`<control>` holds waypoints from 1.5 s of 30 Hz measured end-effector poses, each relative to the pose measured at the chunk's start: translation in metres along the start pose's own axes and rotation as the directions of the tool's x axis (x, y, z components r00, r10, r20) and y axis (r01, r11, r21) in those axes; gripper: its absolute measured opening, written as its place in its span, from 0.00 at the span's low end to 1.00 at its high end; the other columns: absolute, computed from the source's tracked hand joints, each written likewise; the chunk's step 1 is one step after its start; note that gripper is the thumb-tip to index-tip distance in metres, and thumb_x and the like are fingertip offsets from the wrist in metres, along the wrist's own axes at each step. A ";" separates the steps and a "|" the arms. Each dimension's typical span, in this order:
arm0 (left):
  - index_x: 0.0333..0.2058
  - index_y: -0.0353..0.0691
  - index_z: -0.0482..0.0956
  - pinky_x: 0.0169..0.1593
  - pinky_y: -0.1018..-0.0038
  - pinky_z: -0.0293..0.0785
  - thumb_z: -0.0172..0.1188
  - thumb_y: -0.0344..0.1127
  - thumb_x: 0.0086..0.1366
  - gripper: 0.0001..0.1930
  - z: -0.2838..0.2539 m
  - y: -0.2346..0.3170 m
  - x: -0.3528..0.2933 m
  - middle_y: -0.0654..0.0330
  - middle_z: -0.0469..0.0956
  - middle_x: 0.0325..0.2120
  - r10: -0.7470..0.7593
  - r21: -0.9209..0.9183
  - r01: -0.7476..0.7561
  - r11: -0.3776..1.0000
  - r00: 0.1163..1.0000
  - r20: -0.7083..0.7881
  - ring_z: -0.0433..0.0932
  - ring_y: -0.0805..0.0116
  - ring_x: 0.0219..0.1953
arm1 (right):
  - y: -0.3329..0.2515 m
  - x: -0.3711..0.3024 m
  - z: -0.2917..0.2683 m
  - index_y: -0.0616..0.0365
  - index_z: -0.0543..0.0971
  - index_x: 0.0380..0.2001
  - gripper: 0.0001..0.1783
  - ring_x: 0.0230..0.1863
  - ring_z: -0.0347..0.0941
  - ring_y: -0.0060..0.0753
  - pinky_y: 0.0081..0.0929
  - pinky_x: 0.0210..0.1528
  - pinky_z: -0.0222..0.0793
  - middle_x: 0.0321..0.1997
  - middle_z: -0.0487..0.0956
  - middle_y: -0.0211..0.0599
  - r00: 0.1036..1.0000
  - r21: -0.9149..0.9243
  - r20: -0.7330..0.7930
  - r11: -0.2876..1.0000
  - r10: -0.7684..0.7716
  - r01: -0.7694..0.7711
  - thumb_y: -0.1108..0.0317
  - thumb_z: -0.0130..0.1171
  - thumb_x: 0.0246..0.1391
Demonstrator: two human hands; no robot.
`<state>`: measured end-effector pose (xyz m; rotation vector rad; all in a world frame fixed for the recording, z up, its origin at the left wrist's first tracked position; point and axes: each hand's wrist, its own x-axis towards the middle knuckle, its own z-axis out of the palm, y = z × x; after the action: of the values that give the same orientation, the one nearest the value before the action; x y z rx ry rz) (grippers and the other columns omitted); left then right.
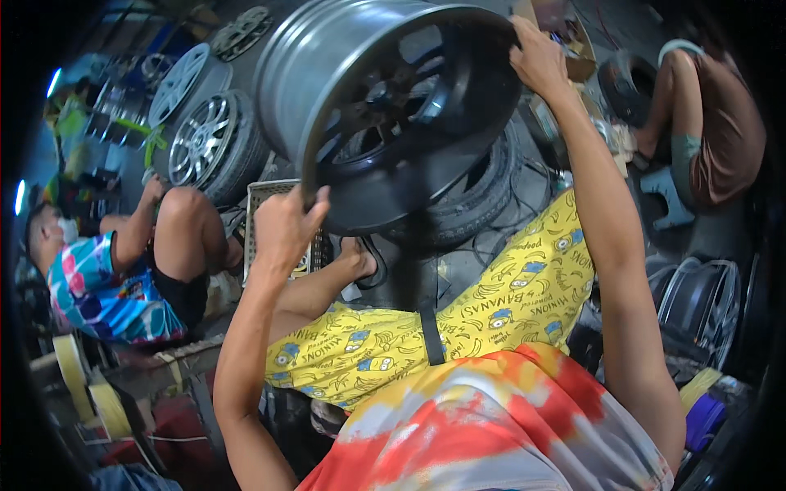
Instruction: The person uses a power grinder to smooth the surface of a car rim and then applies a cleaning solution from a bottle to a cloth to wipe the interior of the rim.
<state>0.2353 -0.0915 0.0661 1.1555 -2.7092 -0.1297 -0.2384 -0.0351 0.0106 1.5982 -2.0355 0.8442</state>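
At upper centre of the frame, the left hand (282, 229) and right hand (540, 61) are clamping their fingers on opposite sides of the grey alloy wheel rim (378, 98), which is probably weighing heavily (stiff, perhaps slippery metal), its lip (309, 127) likely offering the surest hold

yellow rolls (72, 376) | light-blue stool (670, 200) | cardboard box (583, 67) | co-worker (123, 290), left

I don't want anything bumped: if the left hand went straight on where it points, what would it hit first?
Probably the grey wheel rim, since the left hand holds its edge; depth is hard to judge.
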 end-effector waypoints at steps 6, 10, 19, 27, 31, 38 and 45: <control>0.21 0.37 0.80 0.27 0.53 0.76 0.66 0.52 0.66 0.24 -0.004 0.036 0.037 0.45 0.77 0.14 0.183 0.041 -0.180 0.983 0.981 -0.066 0.80 0.41 0.21 | 0.071 -0.029 0.025 0.53 0.71 0.61 0.28 0.59 0.75 0.61 0.53 0.58 0.72 0.57 0.80 0.50 0.949 -0.074 0.193 0.968 0.249 -0.239 0.67 0.59 0.55; 0.23 0.37 0.84 0.28 0.58 0.76 0.69 0.50 0.64 0.21 -0.016 0.035 0.036 0.49 0.76 0.13 0.172 -0.037 -0.173 0.984 0.984 -0.038 0.79 0.44 0.19 | 0.075 -0.031 0.021 0.54 0.72 0.60 0.28 0.58 0.76 0.62 0.53 0.57 0.71 0.55 0.80 0.53 0.951 0.016 0.203 0.971 0.232 -0.240 0.67 0.62 0.55; 0.24 0.31 0.85 0.26 0.63 0.70 0.71 0.55 0.62 0.27 -0.042 0.039 0.048 0.53 0.75 0.11 0.024 -0.130 -0.008 0.991 0.992 0.124 0.74 0.62 0.15 | 0.081 -0.046 0.017 0.56 0.75 0.61 0.32 0.54 0.81 0.54 0.46 0.57 0.74 0.51 0.83 0.52 0.967 0.374 0.121 0.892 0.222 -0.252 0.54 0.69 0.56; 0.21 0.34 0.80 0.25 0.78 0.63 0.71 0.51 0.67 0.26 -0.104 -0.032 0.030 0.65 0.76 0.15 -0.073 -0.298 0.005 0.955 0.973 -0.219 0.68 0.82 0.20 | 0.086 -0.071 0.011 0.56 0.81 0.37 0.18 0.23 0.72 0.17 0.23 0.23 0.66 0.23 0.76 0.25 0.493 0.287 0.865 0.716 0.091 -0.636 0.51 0.63 0.66; 0.28 0.31 0.82 0.33 0.82 0.72 0.66 0.47 0.72 0.22 -0.154 -0.072 -0.019 0.63 0.81 0.21 -0.169 -0.376 0.071 0.924 0.957 -0.236 0.79 0.81 0.28 | 0.100 -0.086 -0.020 0.57 0.80 0.37 0.15 0.21 0.67 0.16 0.20 0.23 0.61 0.22 0.72 0.23 0.405 0.297 0.912 0.573 0.069 -0.764 0.56 0.59 0.71; 0.27 0.31 0.83 0.31 0.79 0.73 0.63 0.42 0.74 0.20 -0.148 -0.132 -0.169 0.64 0.79 0.20 -0.483 -0.458 0.483 0.746 0.866 0.127 0.75 0.82 0.26 | 0.078 -0.033 -0.068 0.60 0.84 0.54 0.21 0.35 0.68 0.13 0.16 0.35 0.63 0.38 0.79 0.23 0.733 0.256 0.613 0.803 0.296 -0.538 0.54 0.59 0.72; 0.36 0.30 0.84 0.43 0.53 0.81 0.62 0.48 0.71 0.21 -0.025 -0.084 -0.253 0.46 0.85 0.27 -0.440 -0.166 0.635 0.754 0.676 0.591 0.84 0.43 0.30 | 0.052 -0.034 -0.081 0.61 0.83 0.54 0.20 0.38 0.70 0.15 0.16 0.42 0.67 0.42 0.81 0.24 0.778 0.329 0.543 0.772 0.316 -0.544 0.56 0.59 0.72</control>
<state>0.4710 0.0331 0.0412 1.9986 -2.4261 -1.1409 -0.2830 0.0525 0.0366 1.6999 -2.7974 1.3200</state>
